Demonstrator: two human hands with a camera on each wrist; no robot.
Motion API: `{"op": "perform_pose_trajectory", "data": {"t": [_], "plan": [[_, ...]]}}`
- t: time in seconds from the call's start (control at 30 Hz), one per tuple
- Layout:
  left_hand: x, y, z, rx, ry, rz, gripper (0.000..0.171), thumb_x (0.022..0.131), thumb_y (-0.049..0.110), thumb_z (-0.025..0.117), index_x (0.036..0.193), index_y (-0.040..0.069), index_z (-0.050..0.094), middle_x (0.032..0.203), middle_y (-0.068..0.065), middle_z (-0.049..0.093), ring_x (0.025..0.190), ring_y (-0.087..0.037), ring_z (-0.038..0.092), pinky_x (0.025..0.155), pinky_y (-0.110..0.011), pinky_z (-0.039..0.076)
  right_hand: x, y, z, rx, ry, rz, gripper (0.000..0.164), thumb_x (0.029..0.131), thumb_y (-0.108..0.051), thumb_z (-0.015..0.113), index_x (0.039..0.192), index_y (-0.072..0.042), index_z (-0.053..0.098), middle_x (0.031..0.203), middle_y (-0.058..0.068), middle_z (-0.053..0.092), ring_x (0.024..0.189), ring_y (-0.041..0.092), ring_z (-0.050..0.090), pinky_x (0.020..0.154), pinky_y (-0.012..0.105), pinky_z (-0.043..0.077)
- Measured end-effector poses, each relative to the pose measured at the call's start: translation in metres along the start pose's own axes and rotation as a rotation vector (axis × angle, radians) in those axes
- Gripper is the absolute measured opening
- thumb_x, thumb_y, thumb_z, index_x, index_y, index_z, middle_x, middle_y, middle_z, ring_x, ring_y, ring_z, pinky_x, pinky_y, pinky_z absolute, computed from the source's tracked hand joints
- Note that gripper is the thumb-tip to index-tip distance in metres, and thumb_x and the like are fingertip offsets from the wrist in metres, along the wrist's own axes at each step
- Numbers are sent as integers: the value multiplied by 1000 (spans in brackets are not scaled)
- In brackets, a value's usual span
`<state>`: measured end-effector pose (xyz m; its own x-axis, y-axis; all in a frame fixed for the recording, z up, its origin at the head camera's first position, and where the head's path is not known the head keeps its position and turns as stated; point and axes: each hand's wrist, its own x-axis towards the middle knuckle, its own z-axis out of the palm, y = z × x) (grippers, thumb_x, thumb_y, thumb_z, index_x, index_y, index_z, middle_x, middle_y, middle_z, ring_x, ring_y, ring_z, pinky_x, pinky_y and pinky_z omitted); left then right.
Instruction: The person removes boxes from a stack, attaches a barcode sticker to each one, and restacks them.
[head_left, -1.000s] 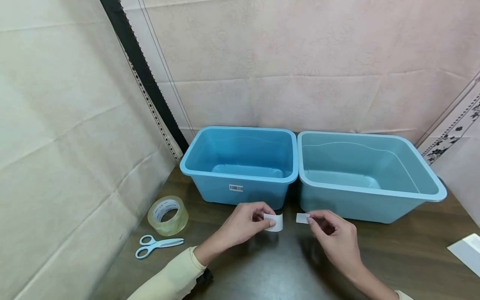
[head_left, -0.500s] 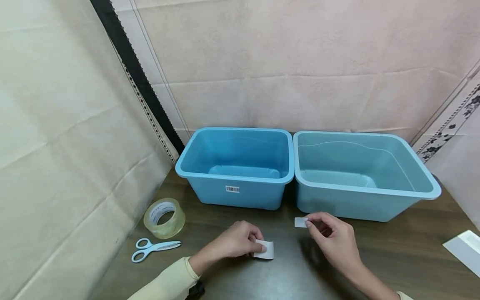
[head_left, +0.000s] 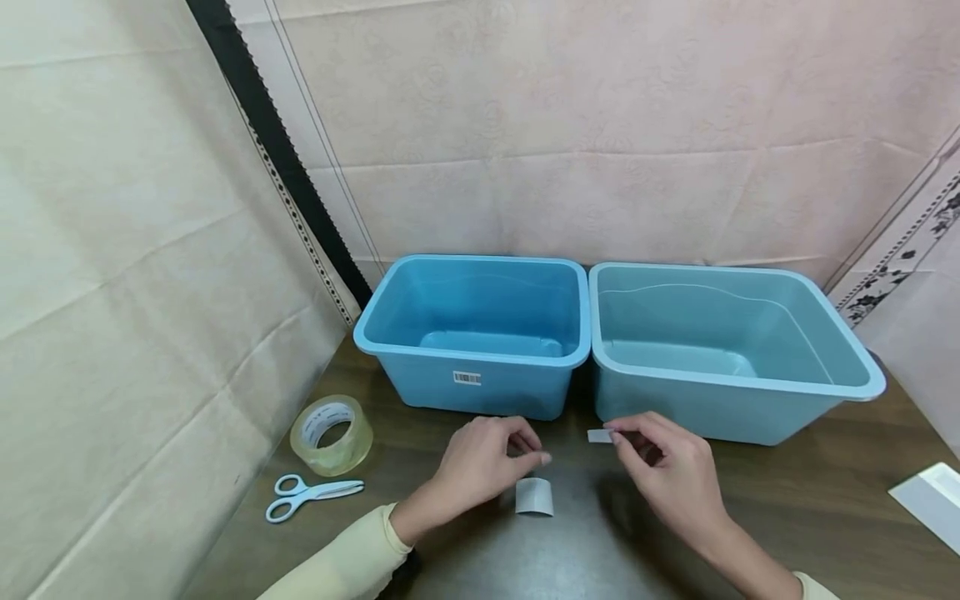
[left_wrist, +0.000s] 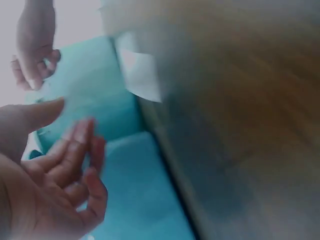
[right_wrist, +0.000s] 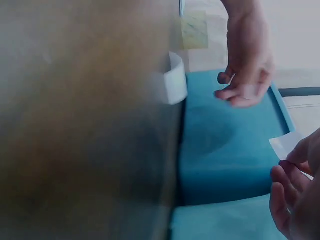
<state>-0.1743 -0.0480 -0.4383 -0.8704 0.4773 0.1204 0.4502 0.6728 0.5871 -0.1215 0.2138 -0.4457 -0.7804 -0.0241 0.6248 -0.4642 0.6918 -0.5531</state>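
Note:
My right hand (head_left: 671, 471) pinches a small white label (head_left: 598, 436) between thumb and fingertips, in front of the pale teal tub. The same label shows bright at the right of the right wrist view. My left hand (head_left: 483, 458) holds nothing; its thumb and fingers are apart, with the fingertips a short way left of the label. Just below that hand, a curled piece of white backing paper (head_left: 534, 497) rests on the dark wooden table (head_left: 465, 558). In the left wrist view, the left palm and loosely bent fingers show empty.
A blue tub (head_left: 472, 379) with a barcode sticker and a pale teal tub (head_left: 675, 408) stand side by side at the back. On the left lie a roll of clear tape (head_left: 348, 450) and light blue scissors (head_left: 300, 496). A white flat piece (head_left: 933, 504) lies at the right edge.
My left hand lowered the curled backing paper to the table, let go of it, and rose up and right toward the right hand. The label in my right hand has tilted.

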Motion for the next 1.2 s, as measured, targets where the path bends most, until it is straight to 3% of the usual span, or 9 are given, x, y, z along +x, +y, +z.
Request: {"op": "perform_pose_trajectory", "data": {"t": [0.13,0.27,0.4,0.5,0.67,0.83,0.93,1.07,1.2], "plan": [[9,17,-3,-448,-93,-25,21,97,44,76,92,25,84,83,13,79,80,-5,75,74,-23,58,6,-5,-2,-66,68,-107,22,85,-4,83,98,-20,82,91,-11,76,74,-1,61,62,11,48],[17,34,-2,-788,-158,-135,23,96,40,78,105,19,84,95,3,84,97,-12,80,91,-33,62,7,-10,0,-101,120,-174,21,81,-6,85,98,-18,83,94,-6,79,86,9,67,72,13,51],[23,42,1,-967,-120,-224,26,95,34,80,108,10,83,99,-8,84,100,-19,81,95,-39,62,6,-11,1,-129,170,-259,11,88,-13,77,97,-16,84,95,-3,79,88,15,67,75,20,54],[25,42,2,-1017,-104,-245,25,95,28,81,107,7,82,99,-12,83,99,-23,82,98,-42,62,6,-11,2,-173,217,-370,21,100,-21,65,97,-13,85,94,1,79,87,21,68,69,32,56],[28,42,5,-1011,-123,-249,24,94,27,81,107,8,82,101,-10,83,97,-22,82,98,-43,62,7,-10,1,-228,284,-512,31,106,-23,59,97,-10,85,92,7,79,84,28,69,66,41,55],[36,44,9,-984,-121,-188,18,96,20,79,107,7,82,103,-8,83,95,-21,82,95,-39,63,7,-6,-4,-192,243,-465,34,106,-29,58,98,-10,85,99,9,78,87,28,67,69,39,54],[41,48,11,-794,-81,-70,12,96,23,79,103,14,83,94,3,82,87,-14,80,82,-29,64,8,-2,-12,-142,202,-405,34,105,-31,58,97,-11,84,107,9,77,91,27,65,74,30,52],[48,56,11,-421,16,121,6,97,29,79,98,24,83,82,16,76,73,-1,70,64,-18,55,10,3,-24,-80,174,-305,19,93,-15,67,102,-10,83,111,10,76,98,25,63,87,16,45],[56,68,14,-179,75,278,9,99,30,77,101,24,83,82,17,75,69,12,59,62,-10,49,9,6,-37,-64,137,-131,30,83,-1,83,109,-16,81,104,1,78,100,8,62,88,6,42]]}}
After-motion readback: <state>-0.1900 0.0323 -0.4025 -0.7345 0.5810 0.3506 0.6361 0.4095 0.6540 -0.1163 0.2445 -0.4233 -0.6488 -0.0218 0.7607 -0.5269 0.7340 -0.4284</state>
